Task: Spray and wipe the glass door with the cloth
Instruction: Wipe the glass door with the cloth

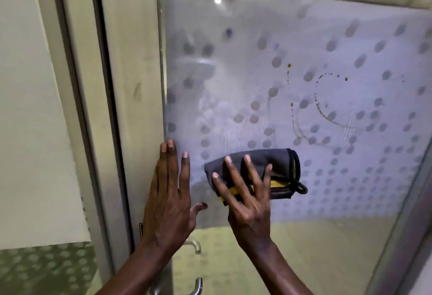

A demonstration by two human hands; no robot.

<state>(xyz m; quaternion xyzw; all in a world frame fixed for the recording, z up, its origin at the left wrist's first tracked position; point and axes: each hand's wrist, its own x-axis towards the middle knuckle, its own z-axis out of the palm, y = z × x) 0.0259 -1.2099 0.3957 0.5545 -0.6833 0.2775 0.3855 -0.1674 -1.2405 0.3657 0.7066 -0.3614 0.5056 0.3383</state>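
Observation:
The glass door [268, 65] fills the upper right, its frosted panel covered with grey dots and marked by brownish arcs of drips at the right. My right hand [245, 191] presses a folded dark grey cloth [278, 161] with yellow trim flat against the glass, fingers spread over it. My left hand [169, 191] lies flat and open on the door's left edge, fingers straddling frame and glass. No spray bottle is in view.
A pale door frame [131, 84] runs down the left of the glass, with a dark gap beside it. A metal lever handle [197, 286] sticks out below my left wrist. A white wall [28, 107] stands at far left.

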